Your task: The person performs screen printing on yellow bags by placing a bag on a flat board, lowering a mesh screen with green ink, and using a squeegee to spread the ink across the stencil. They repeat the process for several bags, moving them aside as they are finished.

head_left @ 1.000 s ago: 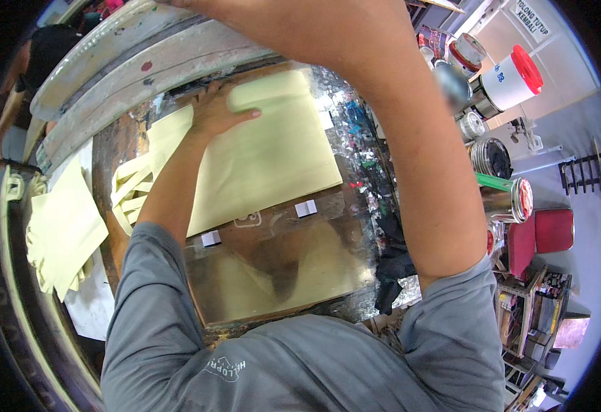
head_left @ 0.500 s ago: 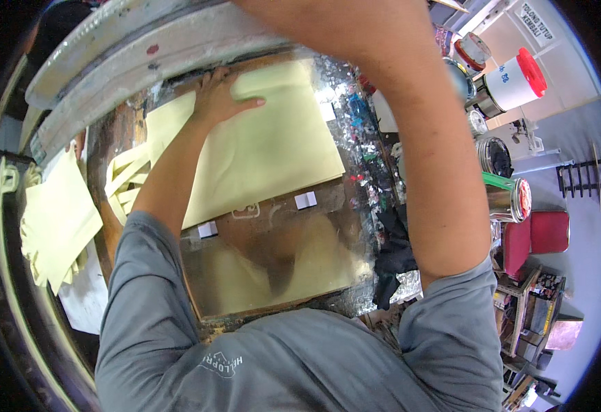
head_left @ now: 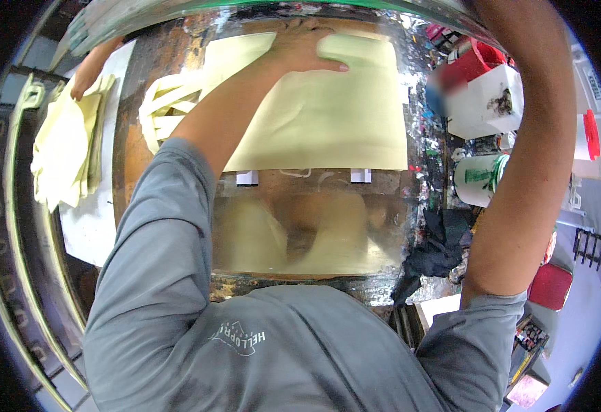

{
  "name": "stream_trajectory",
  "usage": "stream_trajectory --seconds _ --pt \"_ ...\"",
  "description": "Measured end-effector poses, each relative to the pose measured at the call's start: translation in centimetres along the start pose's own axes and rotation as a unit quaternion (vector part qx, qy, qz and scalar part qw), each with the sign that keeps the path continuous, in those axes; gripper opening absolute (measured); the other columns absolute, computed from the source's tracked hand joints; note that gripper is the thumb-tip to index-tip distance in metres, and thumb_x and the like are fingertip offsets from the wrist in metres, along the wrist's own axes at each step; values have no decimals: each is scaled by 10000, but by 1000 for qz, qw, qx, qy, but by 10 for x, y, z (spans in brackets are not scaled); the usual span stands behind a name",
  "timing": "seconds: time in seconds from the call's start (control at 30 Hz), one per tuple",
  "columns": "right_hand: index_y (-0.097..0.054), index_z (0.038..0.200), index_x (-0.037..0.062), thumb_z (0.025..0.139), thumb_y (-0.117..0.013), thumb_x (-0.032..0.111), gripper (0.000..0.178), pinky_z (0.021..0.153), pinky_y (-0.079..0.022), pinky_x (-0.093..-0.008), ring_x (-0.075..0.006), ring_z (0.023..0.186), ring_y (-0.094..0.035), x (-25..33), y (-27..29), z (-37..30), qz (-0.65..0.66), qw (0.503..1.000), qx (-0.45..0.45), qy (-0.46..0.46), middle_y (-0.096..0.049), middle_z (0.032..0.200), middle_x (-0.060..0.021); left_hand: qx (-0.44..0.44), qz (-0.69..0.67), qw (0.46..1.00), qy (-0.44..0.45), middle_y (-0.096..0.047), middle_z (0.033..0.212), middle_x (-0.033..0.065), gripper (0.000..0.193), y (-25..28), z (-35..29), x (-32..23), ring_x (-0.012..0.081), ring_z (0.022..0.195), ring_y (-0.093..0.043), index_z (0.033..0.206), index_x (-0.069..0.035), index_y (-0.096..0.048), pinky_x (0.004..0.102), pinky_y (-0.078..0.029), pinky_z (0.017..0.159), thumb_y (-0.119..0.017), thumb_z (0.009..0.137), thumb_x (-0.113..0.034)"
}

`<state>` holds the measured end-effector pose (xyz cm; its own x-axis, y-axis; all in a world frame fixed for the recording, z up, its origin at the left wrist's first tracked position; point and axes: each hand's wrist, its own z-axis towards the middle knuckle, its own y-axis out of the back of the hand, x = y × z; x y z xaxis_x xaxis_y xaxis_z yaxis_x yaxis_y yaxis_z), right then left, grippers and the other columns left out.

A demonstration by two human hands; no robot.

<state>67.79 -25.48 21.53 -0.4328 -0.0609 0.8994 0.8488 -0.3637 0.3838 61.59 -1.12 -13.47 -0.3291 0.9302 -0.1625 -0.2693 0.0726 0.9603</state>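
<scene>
A pale yellow tote bag [head_left: 335, 117] lies flat on a shiny printing board [head_left: 245, 226], its looped handles [head_left: 166, 103] spread off to the left. My left hand [head_left: 307, 48] rests on the bag's far part, fingers stretched toward its far edge and thumb out to the right. My right arm [head_left: 527, 137] reaches up along the right side, and its hand lies beyond the top rim of the picture. Across the far side runs a raised frame [head_left: 245, 17] with a greenish edge. Two small white tabs, the left tab [head_left: 247, 178] and right tab [head_left: 361, 176], sit at the bag's near edge.
At the left, another person's hand [head_left: 87, 72] touches a pile of yellow bags [head_left: 63, 154] on a white surface. Paint-stained containers, among them a white tub [head_left: 486, 103] and a green-smeared pot [head_left: 479, 180], stand right of the board. A black rag [head_left: 438, 244] lies nearby.
The view has swung, so the board appears straighter and farther right. The frame shows higher up. Another person's hand now shows on the left pile. My left hand stays flat on the bag.
</scene>
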Motion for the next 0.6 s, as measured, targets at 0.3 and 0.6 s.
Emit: stream_trajectory --seconds 0.3,0.6 --pt "-770 904 45 983 -620 764 738 558 -480 -321 -139 621 -590 -28 -19 -15 -401 873 -203 188 -642 693 -46 -120 11 993 20 -430 1699 219 1111 76 -80 -12 396 1567 -393 1667 -121 -461 580 -353 1265 -713 843 -821" --pt "-741 1235 112 973 -731 572 529 747 -540 -477 -390 769 -696 -66 -12 -43 -483 825 -162 245 -703 827 -196 -282 -669 659 198 -752 1054 85 881 245 -238 -52 166 995 -714 1638 42 -388 324 -574 922 -871 940 -194"
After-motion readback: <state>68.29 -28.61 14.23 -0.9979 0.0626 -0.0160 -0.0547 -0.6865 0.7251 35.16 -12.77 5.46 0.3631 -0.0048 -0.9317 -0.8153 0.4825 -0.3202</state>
